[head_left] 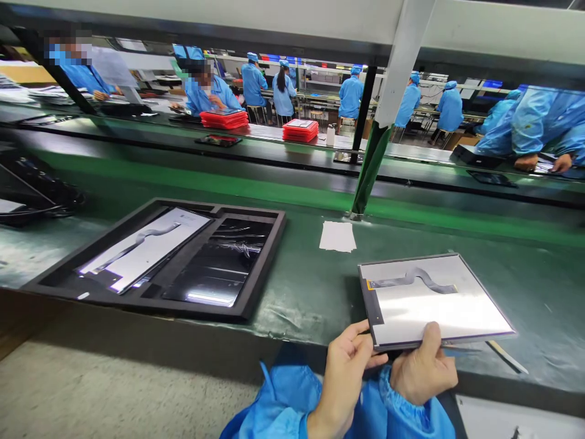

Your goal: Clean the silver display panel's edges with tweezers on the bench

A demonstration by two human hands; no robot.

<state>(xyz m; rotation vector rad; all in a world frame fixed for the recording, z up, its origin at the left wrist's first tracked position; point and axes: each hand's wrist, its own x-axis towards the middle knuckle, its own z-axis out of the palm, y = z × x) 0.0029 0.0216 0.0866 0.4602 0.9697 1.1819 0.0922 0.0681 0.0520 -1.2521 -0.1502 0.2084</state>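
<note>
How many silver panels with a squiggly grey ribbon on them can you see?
2. One silver panel is held in the right hand; the other silver panel lies in the left part of the black tray. More might be hidden underneath.

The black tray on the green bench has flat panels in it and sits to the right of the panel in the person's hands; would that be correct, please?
Not quite: the head view shows the black tray sitting to the left of the held panel. The rest stands.
</note>
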